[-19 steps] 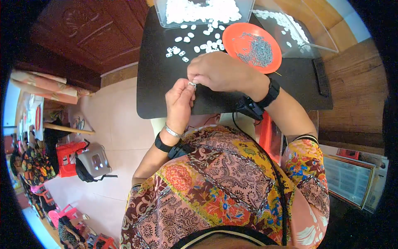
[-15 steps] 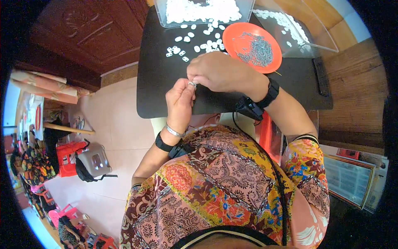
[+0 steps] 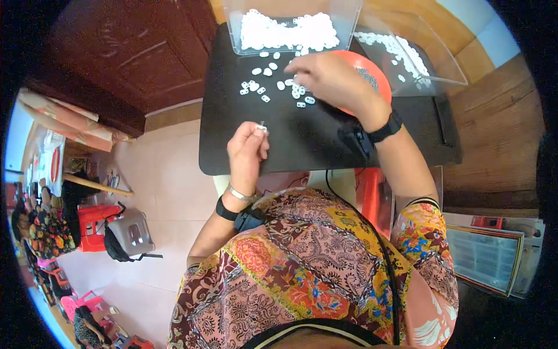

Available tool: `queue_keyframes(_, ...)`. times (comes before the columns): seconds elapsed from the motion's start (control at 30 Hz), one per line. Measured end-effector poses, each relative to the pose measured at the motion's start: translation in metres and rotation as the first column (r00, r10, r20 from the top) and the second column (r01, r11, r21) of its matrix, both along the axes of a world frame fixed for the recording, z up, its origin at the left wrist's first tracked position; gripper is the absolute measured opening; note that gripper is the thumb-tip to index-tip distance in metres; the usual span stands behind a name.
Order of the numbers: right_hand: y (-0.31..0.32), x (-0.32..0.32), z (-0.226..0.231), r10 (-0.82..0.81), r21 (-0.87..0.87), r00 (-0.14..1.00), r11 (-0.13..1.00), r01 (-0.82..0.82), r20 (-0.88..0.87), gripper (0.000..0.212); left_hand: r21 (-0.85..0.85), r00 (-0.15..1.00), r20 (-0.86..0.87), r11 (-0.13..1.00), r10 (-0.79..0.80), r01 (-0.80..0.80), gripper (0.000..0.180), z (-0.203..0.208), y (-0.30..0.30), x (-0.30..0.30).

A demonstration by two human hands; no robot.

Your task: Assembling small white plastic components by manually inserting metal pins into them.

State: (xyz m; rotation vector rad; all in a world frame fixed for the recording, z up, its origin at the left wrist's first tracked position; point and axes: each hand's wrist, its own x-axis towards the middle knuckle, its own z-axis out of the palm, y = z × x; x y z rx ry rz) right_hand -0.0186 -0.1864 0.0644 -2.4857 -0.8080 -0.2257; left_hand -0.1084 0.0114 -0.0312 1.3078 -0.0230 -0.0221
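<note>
My left hand (image 3: 247, 145) is closed over the near left part of the black table, pinching a small white plastic piece (image 3: 263, 128) between thumb and fingers. A thin dark metal pin, perhaps a screw, sticks up from this piece. Farther off, my right hand (image 3: 325, 74) hovers between the scattered white pieces (image 3: 296, 92) and the orange plate (image 3: 383, 87), covering part of both. Its fingers are slightly apart and a little blurred, with nothing seen in them. Many small grey metal screws or nails (image 3: 367, 75) lie on the plate.
At the far edge of the black table (image 3: 302, 139) stands a clear plastic bin (image 3: 234, 32) heaped with white pieces. To its right, a clear panel or container (image 3: 447, 55) has more white pieces by it. A wooden surface (image 3: 494, 134) borders the right side.
My right hand has left the white piece and moved away and to the right, toward the loose pieces and plate. My left hand still holds the white piece, whose pin now shows.
</note>
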Motion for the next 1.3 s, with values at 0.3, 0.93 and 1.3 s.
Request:
queue_keyframes(0.3, 0.027, 0.071, -0.027, -0.119, -0.163, 0.992, 0.98, 0.113, -0.033, 0.02, -0.103, 0.992, 0.065, 0.989, 0.112, -0.105, 0.016, -0.008, 0.019, 0.006)
queue_keyframes(0.93, 0.051, 0.094, -0.055, -0.142, -0.339, 0.981, 0.936, 0.09, -0.13, 0.015, -0.141, 0.996, 0.045, 0.988, 0.074, -0.067, 0.015, -0.009, 0.024, 0.004)
queue_keyframes(1.3, 0.034, 0.077, -0.042, -0.056, -0.159, 0.964, 0.987, 0.015, -0.258, 0.013, -0.093, 0.993, 0.06, 0.991, 0.1, -0.094, 0.016, -0.009, 0.022, 0.003)
